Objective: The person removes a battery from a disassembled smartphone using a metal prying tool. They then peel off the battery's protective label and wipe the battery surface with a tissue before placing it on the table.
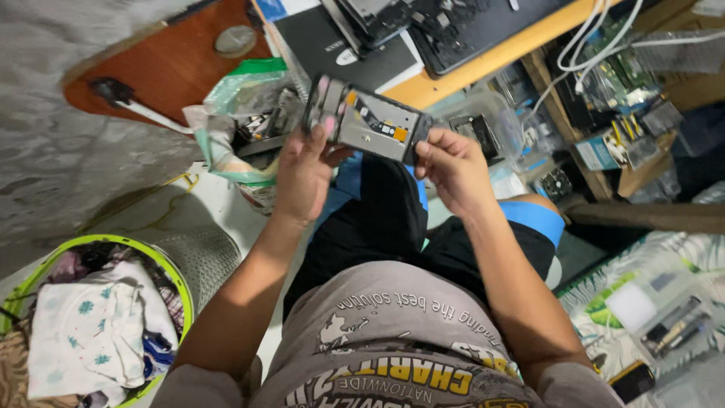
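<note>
You hold an opened phone (370, 119) up in front of you, above your lap, its bare insides facing you. Your left hand (306, 170) grips its left end with the fingers wrapped around the back, and your right hand (451, 165) pinches its right end. A plastic bag (242, 125) of parts sits just behind your left hand, and a laundry basket (98, 317) stands on the floor at your lower left.

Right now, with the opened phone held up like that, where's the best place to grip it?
Probably by its two short ends, coming in from either side, as the left hand and right hand do now. The opened phone lies lengthwise between them with its exposed insides facing up, so holding the edges keeps fingers off those parts.
</note>
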